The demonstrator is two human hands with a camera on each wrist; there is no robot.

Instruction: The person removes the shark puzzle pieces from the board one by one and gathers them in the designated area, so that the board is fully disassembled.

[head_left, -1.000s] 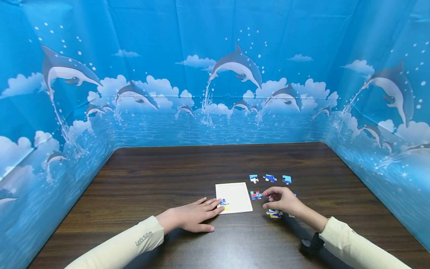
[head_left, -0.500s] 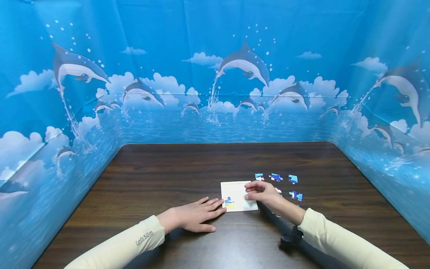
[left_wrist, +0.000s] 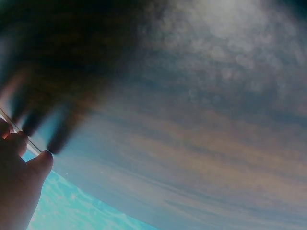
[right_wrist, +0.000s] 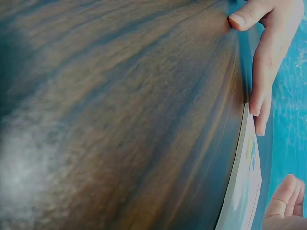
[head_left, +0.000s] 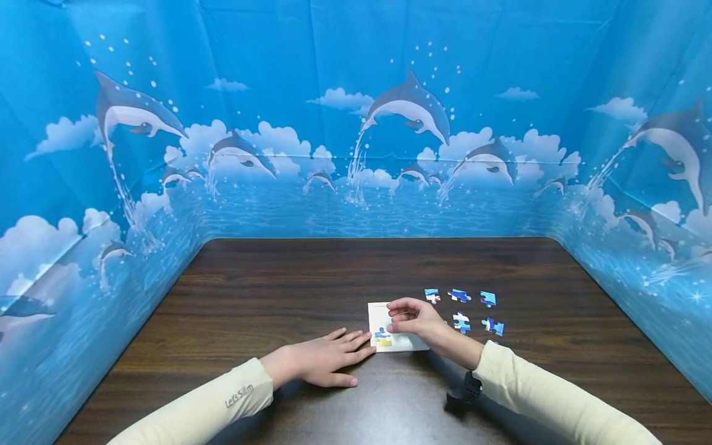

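Note:
In the head view, a square white puzzle tray (head_left: 408, 343) lies on the table with a blue-and-yellow puzzle piece (head_left: 384, 339) in its lower left corner. My left hand (head_left: 328, 358) rests flat, fingers spread, its fingertips at the tray's left edge. Above the tray is my right hand (head_left: 414, 318), fingers bent and thumb just below them, close to the piece. Whether anything is between those fingertips cannot be seen. The right wrist view has the left hand (right_wrist: 268, 57) beside the tray (right_wrist: 240, 191) and the right hand's fingers (right_wrist: 288, 196) over it.
Several loose puzzle pieces (head_left: 461, 322) lie in rows right of the tray; the right hand and forearm cover some. A black band (head_left: 467, 388) is on the right wrist. The dark wooden table (head_left: 278, 278) is bordered by a blue dolphin-print curtain (head_left: 267, 204).
My right hand has moved left from the loose pieces to over the tray's blue-and-yellow piece. My left hand stays in place while the head view has shifted slightly.

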